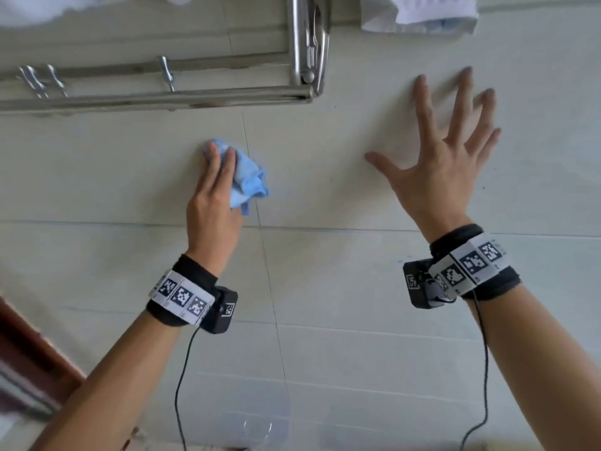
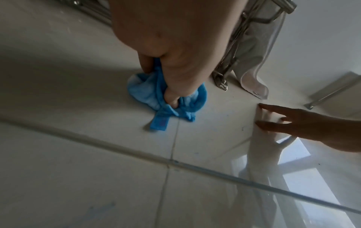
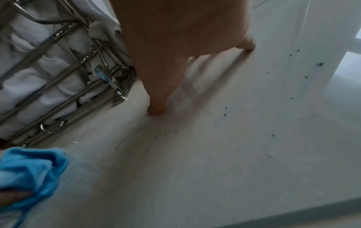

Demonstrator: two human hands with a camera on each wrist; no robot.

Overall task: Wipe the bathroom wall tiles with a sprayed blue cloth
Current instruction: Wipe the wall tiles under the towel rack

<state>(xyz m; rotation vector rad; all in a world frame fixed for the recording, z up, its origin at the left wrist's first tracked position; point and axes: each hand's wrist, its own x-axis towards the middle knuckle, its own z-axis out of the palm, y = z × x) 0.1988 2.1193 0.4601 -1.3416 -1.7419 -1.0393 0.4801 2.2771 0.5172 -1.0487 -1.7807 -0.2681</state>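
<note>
A crumpled blue cloth [image 1: 250,180] is pressed against the pale wall tiles [image 1: 325,271], over a vertical grout line. My left hand [image 1: 216,180] grips it, fingers on top; in the left wrist view my thumb curls into the blue cloth [image 2: 142,91]. My right hand [image 1: 439,148] lies flat on the tile to the right, fingers spread, holding nothing. In the right wrist view its fingertips [image 3: 155,111] touch the tile, and the blue cloth [image 3: 29,171] shows at the lower left.
A chrome towel rack [image 1: 162,96] with hooks juts from the wall just above the cloth, white towels [image 1: 432,14] on it. Dark specks [image 3: 224,115] dot the tile near my right hand. A wooden door frame [image 1: 29,346] is at the lower left.
</note>
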